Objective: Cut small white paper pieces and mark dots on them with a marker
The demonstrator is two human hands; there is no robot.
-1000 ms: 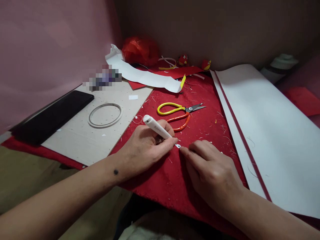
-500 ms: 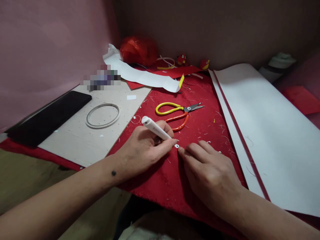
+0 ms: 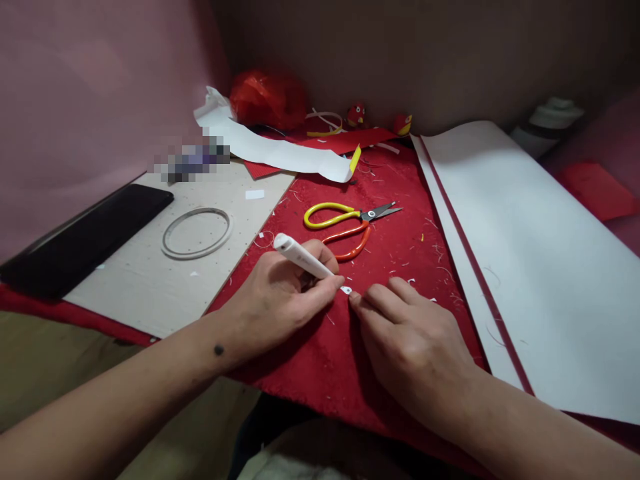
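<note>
My left hand grips a white pen, its tip pressed down at a tiny white paper piece lying on the red cloth. My right hand rests on the cloth just right of that piece, fingers curled, with the forefinger tip holding the piece's edge down. Scissors with one yellow and one orange handle lie just beyond both hands, blades pointing right.
A large white sheet with a red strip covers the right side. To the left lie a pale board with a thin ring and a black phone. White paper strip, red bag and small red figures sit at the back.
Both hands, the pen and the paper piece keep their pose; the whole scene has slid slightly left and up in view as the head moved.
</note>
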